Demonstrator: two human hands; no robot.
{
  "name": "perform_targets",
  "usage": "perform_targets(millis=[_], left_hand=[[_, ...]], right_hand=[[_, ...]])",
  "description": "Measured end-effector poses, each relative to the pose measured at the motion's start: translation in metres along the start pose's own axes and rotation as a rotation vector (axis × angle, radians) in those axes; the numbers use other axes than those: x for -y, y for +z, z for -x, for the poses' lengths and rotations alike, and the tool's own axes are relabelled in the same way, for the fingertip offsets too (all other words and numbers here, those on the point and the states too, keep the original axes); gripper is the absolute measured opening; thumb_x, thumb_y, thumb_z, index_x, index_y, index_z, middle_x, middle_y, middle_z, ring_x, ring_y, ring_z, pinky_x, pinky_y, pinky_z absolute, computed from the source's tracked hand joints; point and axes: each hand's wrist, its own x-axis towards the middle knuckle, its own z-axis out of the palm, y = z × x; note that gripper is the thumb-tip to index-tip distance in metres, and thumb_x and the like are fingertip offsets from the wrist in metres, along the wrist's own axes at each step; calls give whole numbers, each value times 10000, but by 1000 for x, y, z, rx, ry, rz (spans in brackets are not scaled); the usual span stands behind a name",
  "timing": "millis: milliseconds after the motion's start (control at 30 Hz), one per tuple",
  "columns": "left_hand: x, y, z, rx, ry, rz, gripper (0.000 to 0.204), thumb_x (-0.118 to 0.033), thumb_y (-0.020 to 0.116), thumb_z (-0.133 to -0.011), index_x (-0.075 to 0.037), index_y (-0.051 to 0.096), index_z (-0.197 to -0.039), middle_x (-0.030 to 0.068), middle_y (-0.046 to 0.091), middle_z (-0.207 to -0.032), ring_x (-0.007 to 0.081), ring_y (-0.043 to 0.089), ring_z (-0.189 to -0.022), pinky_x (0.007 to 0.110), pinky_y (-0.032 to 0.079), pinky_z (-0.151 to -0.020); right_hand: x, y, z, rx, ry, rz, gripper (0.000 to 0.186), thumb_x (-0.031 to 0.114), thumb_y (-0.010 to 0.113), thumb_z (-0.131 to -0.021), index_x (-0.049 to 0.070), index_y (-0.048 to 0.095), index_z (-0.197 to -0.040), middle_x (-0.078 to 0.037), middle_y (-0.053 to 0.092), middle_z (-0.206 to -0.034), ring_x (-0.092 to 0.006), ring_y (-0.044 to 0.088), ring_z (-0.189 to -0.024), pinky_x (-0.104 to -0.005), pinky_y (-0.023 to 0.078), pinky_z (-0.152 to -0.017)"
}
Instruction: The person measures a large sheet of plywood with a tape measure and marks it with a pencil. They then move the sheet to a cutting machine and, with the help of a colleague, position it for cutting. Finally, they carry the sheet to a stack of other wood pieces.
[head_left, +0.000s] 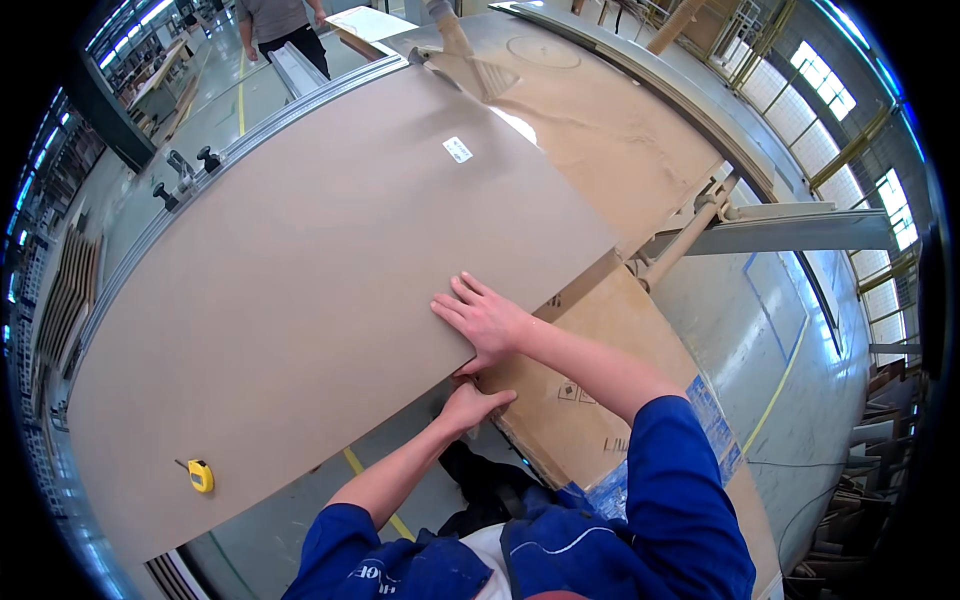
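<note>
Evidently, the broad brown panel (300, 270) is hiding much of the dusty surface (620, 150) beneath it, stretching from the centre of the view toward nine o'clock. The fingers of the left hand (473, 406) are disappearing at the panel's near corner, just off centre toward six o'clock, so one cannot tell whether they are clamping it; the thumb is pointing toward three o'clock. The right hand (487, 320) is lying nearby toward twelve o'clock, its fingers parted on the panel's top. The right forearm (600, 372) is covering part of the cardboard package (550, 425) at four o'clock. At eight, a yellow tape measure (201, 476) is resting on the panel; at twelve, a white label (457, 150) is showing. At eleven, the frame is cutting off a co-worker (280, 18).
</note>
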Motion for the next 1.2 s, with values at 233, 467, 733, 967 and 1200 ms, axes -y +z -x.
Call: perform_targets(millis=[233,467,733,967,1200], left_hand=[[-17,-43,-20,-12,3,-3,752,-360,860,-799,92,481,-1266,81,662,-894,156,636,-725,300,527,-624],[-30,-89,-39,44,-35,123,615,-242,861,-823,70,484,-1195,82,655,-889,145,649,-722,280,520,-572],[-64,-141,-41,-30,-58,125,523,-242,849,-824,26,518,-1126,41,633,-764,118,575,-602,277,453,-526],[-73,-195,-62,-6,-57,96,730,-275,900,-783,69,450,-1243,106,624,-1012,148,645,-791,295,536,-581],[-77,-238,-90,-10,-71,149,609,-216,891,-796,63,507,-1179,88,643,-946,139,643,-744,289,534,-575]], right_hand=[[-21,1,-43,-31,-12,-5,1151,722,759,-696,-57,442,-1482,-187,482,-1524,-467,389,-1425,-550,200,-1269],[-40,0,-91,-66,-25,-7,1150,714,768,-693,-66,444,-1473,-189,486,-1515,-466,397,-1410,-555,215,-1261],[-54,-7,-148,-59,-21,-7,1145,706,782,-688,-61,451,-1470,-183,491,-1510,-460,405,-1406,-554,236,-1253],[-71,-7,-200,-75,-16,7,1145,725,772,-690,-58,462,-1466,-177,496,-1509,-453,414,-1403,-553,236,-1255],[-91,-7,-247,-70,-21,13,1123,711,781,-688,-59,481,-1448,-172,512,-1484,-450,434,-1390,-552,246,-1252]])
